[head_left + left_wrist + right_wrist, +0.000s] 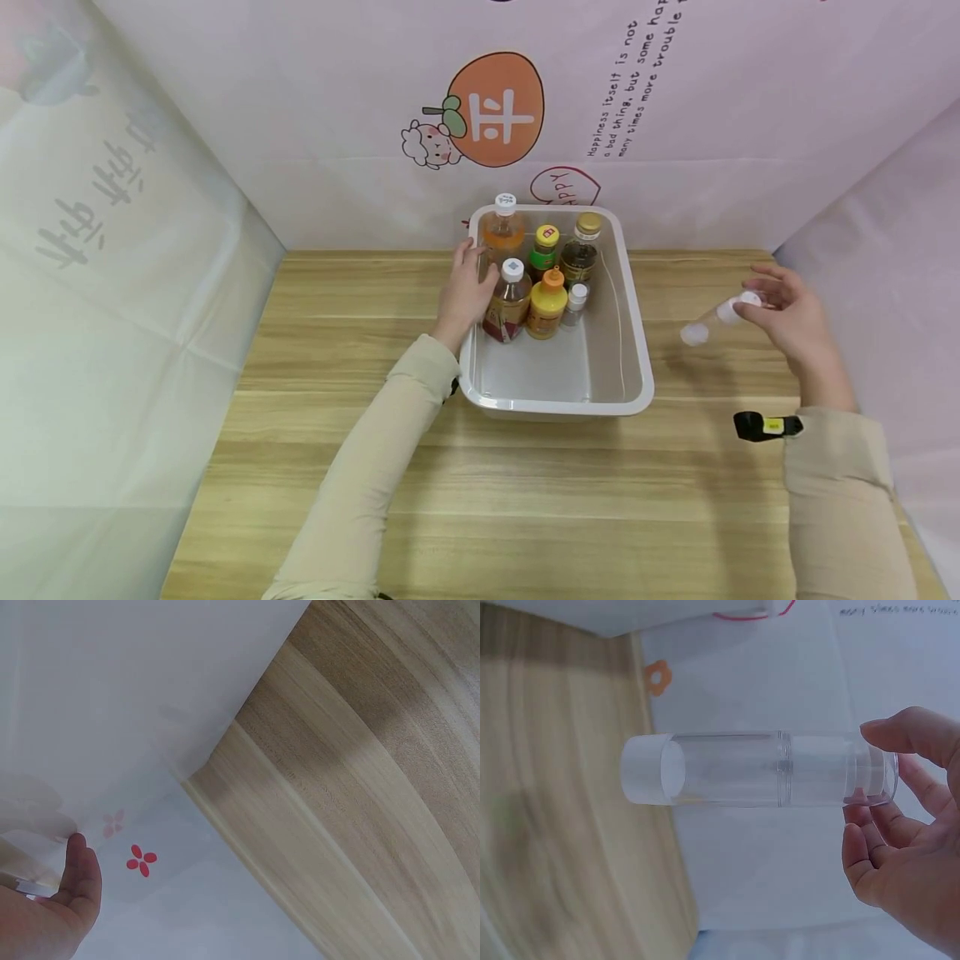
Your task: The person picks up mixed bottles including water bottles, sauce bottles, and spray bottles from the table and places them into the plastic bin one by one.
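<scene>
My left hand (465, 293) is at the left rim of a white plastic bin (555, 407), thumb and fingers spread apart beside a dark amber bottle with a white cap (507, 302). In the left wrist view, only part of this hand (64, 904) shows, its fingers loosely bent. Right of the bin, my right hand (797, 321) pinches one end of a clear cylindrical bottle (727, 771) with thumb and fingers. The bottle is held tilted above the table. A white band marks its far end, and white parts show through near my fingers.
Inside the bin stand an orange-liquid bottle (504, 233), a yellow-capped green-label bottle (543, 254), a gold-capped jar (579, 257), a yellow squeeze bottle (547, 310) and a small clear white-capped bottle (574, 307). Printed cloth (337, 125) borders the wooden table (525, 508).
</scene>
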Available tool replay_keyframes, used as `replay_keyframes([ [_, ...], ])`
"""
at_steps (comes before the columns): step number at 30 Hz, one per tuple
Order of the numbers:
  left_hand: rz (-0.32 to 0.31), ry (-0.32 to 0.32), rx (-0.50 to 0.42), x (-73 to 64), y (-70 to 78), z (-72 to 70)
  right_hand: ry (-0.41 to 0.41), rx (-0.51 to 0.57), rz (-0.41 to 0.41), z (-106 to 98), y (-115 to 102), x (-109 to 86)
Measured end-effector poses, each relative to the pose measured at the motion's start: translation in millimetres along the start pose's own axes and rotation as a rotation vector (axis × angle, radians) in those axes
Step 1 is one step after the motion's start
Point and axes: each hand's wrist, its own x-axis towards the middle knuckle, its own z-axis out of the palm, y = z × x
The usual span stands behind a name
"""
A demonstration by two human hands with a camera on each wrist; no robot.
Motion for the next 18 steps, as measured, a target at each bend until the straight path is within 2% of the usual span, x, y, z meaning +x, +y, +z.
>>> replay_keyframes([
  [8,0.008,0.006,0.010,-0.9,-0.1,0.0,-0.001,-0.047,-0.077,6.4,-42.5,4.8],
  [18,0.010,0.004,0.009,-1.5,0.4,-0.4,0.004,-0.002,-0.218,25.3,-95.8,4.0],
])
